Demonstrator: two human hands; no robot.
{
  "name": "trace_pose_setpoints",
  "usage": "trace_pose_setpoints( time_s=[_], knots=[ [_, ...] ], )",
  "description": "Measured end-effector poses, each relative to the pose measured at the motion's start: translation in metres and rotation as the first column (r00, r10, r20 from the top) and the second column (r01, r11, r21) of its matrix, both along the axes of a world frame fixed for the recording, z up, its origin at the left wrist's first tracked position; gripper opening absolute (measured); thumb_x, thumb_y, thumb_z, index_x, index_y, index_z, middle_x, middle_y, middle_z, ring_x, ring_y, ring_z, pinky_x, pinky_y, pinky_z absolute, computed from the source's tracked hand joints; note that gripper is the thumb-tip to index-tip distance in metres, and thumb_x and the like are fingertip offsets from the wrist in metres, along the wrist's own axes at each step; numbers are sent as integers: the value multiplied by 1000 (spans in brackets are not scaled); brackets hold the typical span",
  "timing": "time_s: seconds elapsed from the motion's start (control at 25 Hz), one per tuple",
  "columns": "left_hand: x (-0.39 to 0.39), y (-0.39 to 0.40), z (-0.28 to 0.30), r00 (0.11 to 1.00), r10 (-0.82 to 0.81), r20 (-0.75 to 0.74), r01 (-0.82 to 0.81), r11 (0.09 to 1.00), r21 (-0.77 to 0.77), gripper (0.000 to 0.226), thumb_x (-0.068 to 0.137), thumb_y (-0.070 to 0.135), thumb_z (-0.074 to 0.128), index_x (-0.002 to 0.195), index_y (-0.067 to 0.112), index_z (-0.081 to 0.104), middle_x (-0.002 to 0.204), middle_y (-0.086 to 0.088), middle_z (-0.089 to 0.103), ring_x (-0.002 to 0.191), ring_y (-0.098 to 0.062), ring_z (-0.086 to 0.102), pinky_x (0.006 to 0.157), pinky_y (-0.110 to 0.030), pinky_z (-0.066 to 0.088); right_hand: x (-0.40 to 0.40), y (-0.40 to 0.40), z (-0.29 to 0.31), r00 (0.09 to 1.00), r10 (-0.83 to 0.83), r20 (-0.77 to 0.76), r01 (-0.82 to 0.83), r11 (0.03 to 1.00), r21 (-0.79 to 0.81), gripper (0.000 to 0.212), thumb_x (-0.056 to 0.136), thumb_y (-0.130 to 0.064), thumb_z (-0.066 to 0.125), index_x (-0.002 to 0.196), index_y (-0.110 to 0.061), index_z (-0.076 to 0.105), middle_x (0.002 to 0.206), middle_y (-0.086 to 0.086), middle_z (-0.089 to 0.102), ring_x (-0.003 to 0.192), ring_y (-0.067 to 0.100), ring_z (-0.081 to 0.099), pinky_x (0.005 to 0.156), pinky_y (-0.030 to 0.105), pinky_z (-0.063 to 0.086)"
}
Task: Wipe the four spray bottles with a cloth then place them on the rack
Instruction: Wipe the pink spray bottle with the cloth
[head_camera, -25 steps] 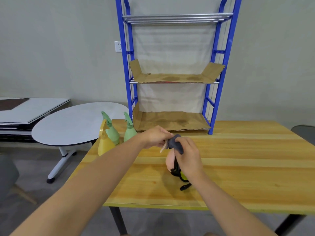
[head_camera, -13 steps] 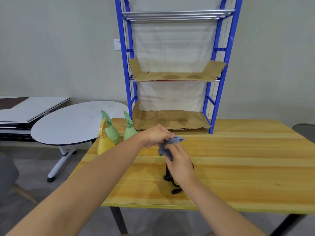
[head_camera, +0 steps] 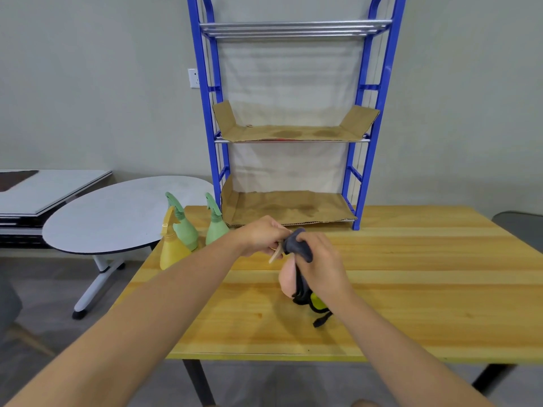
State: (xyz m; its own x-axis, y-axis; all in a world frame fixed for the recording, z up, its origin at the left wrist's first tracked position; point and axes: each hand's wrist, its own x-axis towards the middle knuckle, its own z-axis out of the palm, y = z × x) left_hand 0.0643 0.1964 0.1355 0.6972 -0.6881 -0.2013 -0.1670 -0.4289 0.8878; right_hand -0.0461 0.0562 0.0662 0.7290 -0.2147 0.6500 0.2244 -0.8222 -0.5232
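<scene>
A peach spray bottle (head_camera: 286, 277) stands on the wooden table (head_camera: 411, 283) in the middle. My left hand (head_camera: 258, 236) grips its nozzle head from the left. My right hand (head_camera: 318, 257) holds a dark grey cloth (head_camera: 298, 248) wrapped over the bottle's top and neck. Most of the bottle is hidden behind the right hand. Two green spray bottles (head_camera: 183, 230) (head_camera: 216, 227) and a yellow one (head_camera: 172, 248) stand at the table's far left corner. The blue rack (head_camera: 379, 118) stands at the back of the table, its shelves lined with cardboard.
A black strap with a yellow-green piece (head_camera: 317, 304) lies on the table under my right wrist. A white oval side table (head_camera: 117, 212) stands left of the wooden table. A grey chair edge (head_camera: 520, 224) shows at the far right.
My right hand has slid the cloth back up over the bottle's top, and the peach body shows again below it. The left hand has stayed on the nozzle.
</scene>
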Motion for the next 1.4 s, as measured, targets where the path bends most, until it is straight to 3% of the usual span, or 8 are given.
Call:
trace_pose_setpoints(
  time_s=[0.16, 0.44, 0.68, 0.84, 1.04, 1.16, 1.28, 1.4],
  knots=[
    [-3, 2, 1, 1000, 12, -7, -12, 1000, -16, 32, 103, 21, 57, 108, -6, 74, 93, -16, 73, 69, -18, 69, 74, -32, 60, -6, -12, -14, 997, -11, -70, 6, 997, -78, 34, 77, 0, 71, 108, -12, 63, 105, 0, 58, 95, 18, 57, 76, 16, 41],
    [-10, 19, -18, 986, 1, 166, 9, 998, -62, 52, 92, 42, 73, 140, 26, 59, 101, 17, 71, 89, 6, 66, 92, -23, 53, -8, -22, 40, 999, -29, -18, 30, 998, 48, 27, 81, -5, 66, 102, -21, 62, 100, -10, 57, 89, 8, 54, 71, 6, 36],
    [-5, 23, -50, 901, 183, 394, -139, 981, -137, 20, 84, 28, 80, 87, 11, 70, 66, 7, 67, 62, -10, 58, 65, -33, 47, 21, -15, 55, 974, 20, -227, -65, 979, -195, 31, 82, -4, 61, 108, -22, 59, 107, -2, 59, 94, 15, 54, 77, 26, 45],
    [-9, 20, -52, 903, 199, 380, -153, 977, -149, 21, 88, 27, 79, 83, 12, 65, 64, 5, 64, 59, -9, 53, 61, -28, 43, 20, -48, 47, 933, -135, -334, 76, 980, -184, 27, 80, -4, 62, 100, -22, 59, 98, 1, 62, 91, 23, 61, 67, 27, 42],
    [-3, 19, -60, 879, 209, 429, -158, 976, -152, 24, 85, 26, 79, 80, 10, 63, 65, 5, 61, 61, -11, 50, 61, -32, 40, 17, -5, 40, 979, 86, -188, -125, 970, -211, 32, 77, -7, 66, 103, -24, 59, 103, -5, 62, 91, 13, 55, 76, 25, 45],
    [-10, 18, -58, 866, 249, 434, -186, 965, -182, 22, 88, 25, 78, 75, 21, 61, 68, 6, 62, 63, -9, 52, 60, -28, 39, 12, -30, 22, 973, -10, -233, -28, 986, -162, 33, 79, -4, 65, 104, -23, 58, 103, -3, 58, 91, 15, 56, 73, 23, 42],
    [-21, 17, -68, 889, 302, 345, -240, 948, -210, 11, 87, 31, 79, 92, 26, 71, 86, 10, 73, 81, -7, 65, 73, -25, 49, -4, -61, 6, 939, -129, -318, 73, 981, -181, 33, 78, 0, 65, 105, -18, 60, 105, 1, 60, 94, 22, 58, 71, 23, 40],
    [-31, 21, -98, 931, 297, 213, -262, 948, -179, 57, 84, 30, 83, 136, 24, 61, 126, 7, 68, 123, -11, 61, 102, -30, 49, -22, -67, -7, 940, -98, -328, 47, 986, -159, 34, 78, 0, 67, 107, -16, 61, 106, 2, 61, 95, 21, 58, 73, 22, 41]
  ],
)
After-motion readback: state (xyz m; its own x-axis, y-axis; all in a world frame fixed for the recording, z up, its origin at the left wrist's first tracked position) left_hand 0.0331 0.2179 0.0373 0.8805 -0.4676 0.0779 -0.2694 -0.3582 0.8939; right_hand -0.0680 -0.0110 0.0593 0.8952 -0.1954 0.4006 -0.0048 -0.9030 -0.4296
